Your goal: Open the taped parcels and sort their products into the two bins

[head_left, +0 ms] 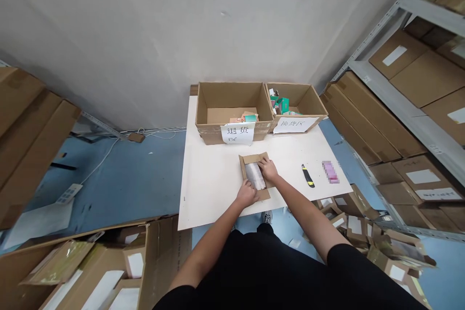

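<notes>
the cardboard box point(262, 194) is grasped by left grip point(247, 193) and right grip point(268, 168). unpacking seems underway; the whitish packet point(255, 177) inside likely must be freed.

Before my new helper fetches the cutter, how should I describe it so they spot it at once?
Find the white table with two labelled cartons on it. Toward its right edge, between the person's right hand and a blurred pink item, lies the cutter. Its slim black-and-yellow body sets it apart.
</notes>
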